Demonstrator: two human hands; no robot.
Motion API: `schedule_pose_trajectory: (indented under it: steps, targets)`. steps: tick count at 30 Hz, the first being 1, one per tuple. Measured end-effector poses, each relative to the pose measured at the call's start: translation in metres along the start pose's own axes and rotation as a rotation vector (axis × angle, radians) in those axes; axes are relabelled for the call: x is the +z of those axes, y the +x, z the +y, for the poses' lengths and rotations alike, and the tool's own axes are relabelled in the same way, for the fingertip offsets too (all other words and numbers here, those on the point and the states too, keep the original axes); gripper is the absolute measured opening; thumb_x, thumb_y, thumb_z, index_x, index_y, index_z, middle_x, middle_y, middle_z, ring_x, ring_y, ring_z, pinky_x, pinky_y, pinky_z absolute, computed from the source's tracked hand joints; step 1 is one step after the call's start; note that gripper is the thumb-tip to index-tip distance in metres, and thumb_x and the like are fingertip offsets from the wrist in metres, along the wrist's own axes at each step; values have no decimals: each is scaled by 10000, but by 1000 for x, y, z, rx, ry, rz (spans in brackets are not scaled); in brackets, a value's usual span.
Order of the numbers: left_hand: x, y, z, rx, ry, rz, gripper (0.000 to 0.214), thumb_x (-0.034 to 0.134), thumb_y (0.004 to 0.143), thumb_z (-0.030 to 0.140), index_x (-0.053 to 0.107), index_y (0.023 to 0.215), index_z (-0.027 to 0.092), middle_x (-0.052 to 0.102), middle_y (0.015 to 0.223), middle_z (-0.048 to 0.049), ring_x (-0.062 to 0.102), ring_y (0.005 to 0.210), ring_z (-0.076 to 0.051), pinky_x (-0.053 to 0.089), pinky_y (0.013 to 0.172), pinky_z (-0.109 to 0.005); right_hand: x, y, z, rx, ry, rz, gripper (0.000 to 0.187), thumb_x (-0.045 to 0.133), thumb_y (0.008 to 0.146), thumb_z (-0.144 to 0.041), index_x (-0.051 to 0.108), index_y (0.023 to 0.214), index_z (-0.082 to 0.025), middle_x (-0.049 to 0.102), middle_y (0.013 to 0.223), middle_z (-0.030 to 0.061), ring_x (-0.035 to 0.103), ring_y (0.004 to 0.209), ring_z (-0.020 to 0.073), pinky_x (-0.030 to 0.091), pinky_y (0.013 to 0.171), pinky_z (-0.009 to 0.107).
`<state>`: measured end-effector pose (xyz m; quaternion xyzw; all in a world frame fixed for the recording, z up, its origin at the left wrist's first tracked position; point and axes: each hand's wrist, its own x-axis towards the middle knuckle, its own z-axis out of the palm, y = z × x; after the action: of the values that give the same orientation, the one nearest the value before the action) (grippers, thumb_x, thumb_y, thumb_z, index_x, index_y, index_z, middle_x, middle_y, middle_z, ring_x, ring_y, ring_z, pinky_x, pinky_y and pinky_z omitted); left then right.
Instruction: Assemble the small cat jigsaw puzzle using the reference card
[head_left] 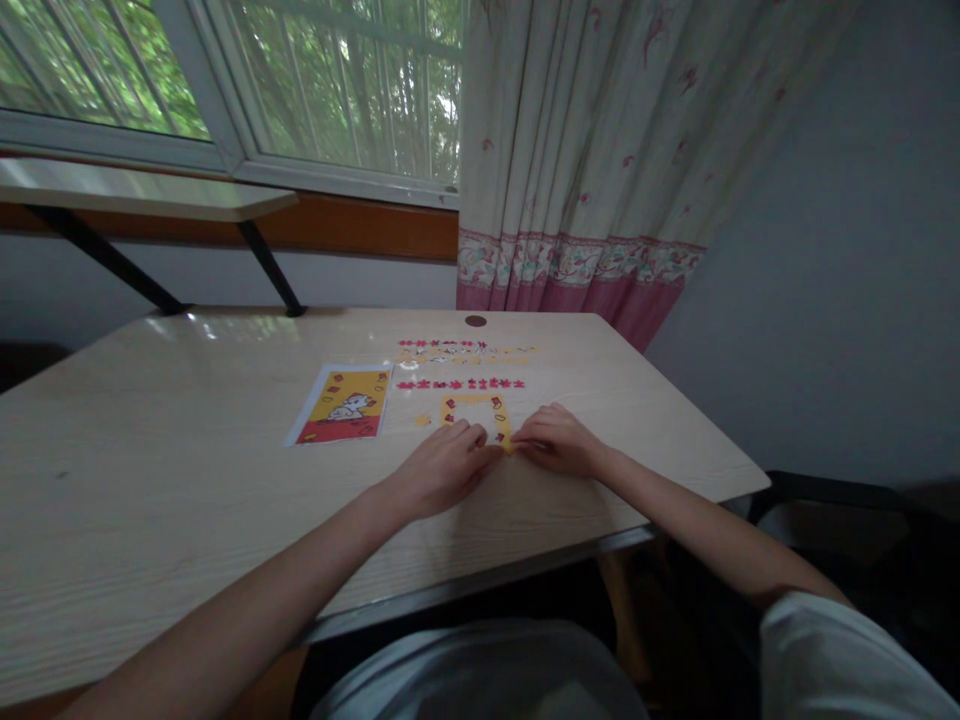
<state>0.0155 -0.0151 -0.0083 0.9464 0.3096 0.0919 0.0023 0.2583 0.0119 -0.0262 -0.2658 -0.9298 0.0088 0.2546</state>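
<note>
A partly joined jigsaw puzzle border (501,412) lies on the table, yellow with small red shapes, its middle showing bare tabletop. At its near right corner a yellow puzzle piece (509,449) shows between my fingertips. My right hand (559,440) pinches at this piece from the right. My left hand (448,467) has curled fingers, with thumb and forefinger together at the border's near side; whatever they hold is hidden. Left of the border lies a loose yellow piece (423,421). Beyond it are rows of loose pieces, red ones (495,384) and mixed yellow and white ones (450,355).
To the left, a printed picture (345,405) of a white animal on yellow and red lies flat. The wooden table (187,480) has a dark round disc (475,321) near its far edge. A raised shelf (150,190) stands back left, a curtain (577,150) behind.
</note>
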Motion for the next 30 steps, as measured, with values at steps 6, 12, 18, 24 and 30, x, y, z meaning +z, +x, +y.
schedule_pose_trajectory:
  steps: [6, 12, 18, 24, 30]
  targets:
    - [4, 0, -1, 18, 20, 28, 318, 430, 906, 233, 584, 1183, 259, 550, 938, -71, 487, 863, -215, 403, 729, -331, -3, 2, -3, -49, -59, -42, 168, 506, 892, -263, 662, 920, -208, 657, 816, 24, 557, 755, 135, 318, 684, 294]
    - [2, 1, 3, 19, -4, 28, 340, 419, 882, 181, 592, 1170, 233, 558, 933, -80, 492, 850, -217, 402, 715, -330, -3, 5, -7, -60, -124, -73, 190, 482, 895, -272, 658, 881, -201, 655, 796, 23, 544, 743, 144, 304, 664, 295]
    - [-17, -15, -25, -42, -55, 87, 311, 408, 909, 269, 612, 1135, 208, 588, 953, -86, 501, 904, -219, 399, 788, -352, -3, 5, -8, -21, -66, -84, 173, 497, 887, -274, 648, 912, -195, 659, 819, 30, 562, 778, 147, 321, 704, 295]
    - [-33, -42, -87, -279, 35, 116, 330, 426, 893, 352, 701, 962, 183, 634, 897, -90, 504, 881, -233, 370, 834, -384, -2, 3, -4, -19, -29, -72, 175, 501, 890, -288, 643, 927, -192, 664, 834, 36, 568, 789, 148, 329, 719, 295]
    - [-25, -42, -95, -258, 39, 51, 354, 413, 900, 373, 680, 1039, 185, 638, 949, -90, 501, 919, -239, 383, 838, -368, -2, 3, -4, -25, -22, -38, 175, 486, 898, -271, 639, 906, -184, 664, 807, 41, 576, 774, 144, 337, 725, 298]
